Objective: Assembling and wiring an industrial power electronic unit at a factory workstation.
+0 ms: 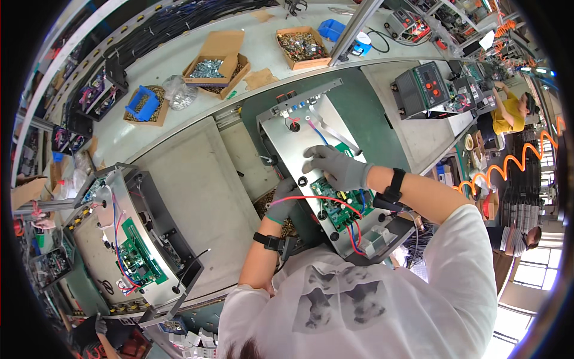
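Note:
A metal chassis (281, 127) with a silver plate and dark side walls lies tilted in front of me. On it sits a green circuit board (335, 206) with red and blue wires. My right hand (341, 169), in a grey glove, is over the board's upper part, its fingers bent and apart, with no held object visible. My left hand (283, 202), also gloved, is at the chassis's left edge; its fingertips are hard to make out. A red wire (317, 197) arches from the board across to the left hand, its ring terminal lying over that glove.
A similar chassis (152, 221) with a board stands at left. Along the back are boxes of screws (302, 46), another screw box (206, 69), a blue tray (143, 105) and a plastic bag (179, 91). A dark machine (424, 90) stands right; a person in yellow (511, 113) works beyond.

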The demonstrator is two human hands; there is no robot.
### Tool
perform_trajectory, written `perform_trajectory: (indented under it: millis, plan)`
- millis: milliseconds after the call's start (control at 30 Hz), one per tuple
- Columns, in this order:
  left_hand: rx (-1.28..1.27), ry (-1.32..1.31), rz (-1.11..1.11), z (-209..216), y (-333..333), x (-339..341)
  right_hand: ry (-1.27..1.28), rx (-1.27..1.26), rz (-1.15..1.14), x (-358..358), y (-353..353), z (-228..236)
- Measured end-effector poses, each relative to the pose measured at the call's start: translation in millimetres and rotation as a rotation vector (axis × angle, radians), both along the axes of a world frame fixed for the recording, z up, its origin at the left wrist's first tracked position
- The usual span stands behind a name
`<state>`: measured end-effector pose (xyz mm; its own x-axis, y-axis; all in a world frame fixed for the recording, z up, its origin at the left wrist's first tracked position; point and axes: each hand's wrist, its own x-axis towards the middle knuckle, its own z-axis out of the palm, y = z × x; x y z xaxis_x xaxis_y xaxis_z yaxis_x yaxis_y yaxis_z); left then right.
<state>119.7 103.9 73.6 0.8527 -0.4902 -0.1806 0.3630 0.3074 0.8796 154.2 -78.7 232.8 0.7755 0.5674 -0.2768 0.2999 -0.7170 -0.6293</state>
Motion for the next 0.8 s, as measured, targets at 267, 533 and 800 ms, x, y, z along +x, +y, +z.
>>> perform_trajectory:
  millis: [267, 533, 800]
  plan:
    - [0.520, -0.290, 0.175, 14, -2, -17, -0.004, -0.086, 0.053, 5, 6, 17]
    - [0.292, -0.210, 0.241, 15, 5, -16, -0.007, -0.585, 0.134, 11, 48, 31]
    - [0.388, -0.186, 0.276, 38, 7, -27, -0.210, -0.734, 0.264, 8, 68, -1]
